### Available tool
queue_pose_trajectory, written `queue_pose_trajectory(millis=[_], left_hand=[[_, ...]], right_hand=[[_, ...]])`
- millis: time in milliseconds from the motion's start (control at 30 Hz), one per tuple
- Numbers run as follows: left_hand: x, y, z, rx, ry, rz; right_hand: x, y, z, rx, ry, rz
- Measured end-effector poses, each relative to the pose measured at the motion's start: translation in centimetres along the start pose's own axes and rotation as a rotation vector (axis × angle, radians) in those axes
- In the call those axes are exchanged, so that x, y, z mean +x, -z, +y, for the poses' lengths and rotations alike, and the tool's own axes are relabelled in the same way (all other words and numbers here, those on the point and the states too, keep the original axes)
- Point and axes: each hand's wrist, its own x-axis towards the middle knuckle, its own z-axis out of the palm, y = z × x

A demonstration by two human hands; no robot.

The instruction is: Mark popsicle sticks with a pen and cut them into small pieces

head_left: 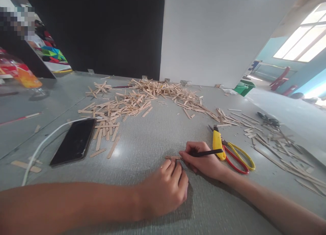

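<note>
My right hand [201,160] is closed around a dark, slim pen [209,153], its back end pointing right. The pen's tip is hidden by the fingers, close to a short wooden craft stick [169,157] lying on the table. My left hand [168,184] presses that stick down with curled fingers, which cover part of it. Just right of my right hand lie a yellow utility knife [218,145] and scissors [239,156] with one red and one yellow handle loop.
Loose craft sticks [132,104] are heaped at the back. A phone [75,141] with a white cable [43,143] lies left. Wood strips and offcuts [285,156] cover the right side. A bottle [22,73] is far left; a black and white partition [203,37] rises behind.
</note>
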Motion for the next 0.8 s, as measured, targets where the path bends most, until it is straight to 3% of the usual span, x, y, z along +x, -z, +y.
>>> queue_pose_trajectory(millis=[800], left_hand=[[0.11,-0.06,-0.03,-0.009,0.002,0.000]], right_hand=[[-0.04,-0.22,-0.09,0.004,-0.027,0.015]])
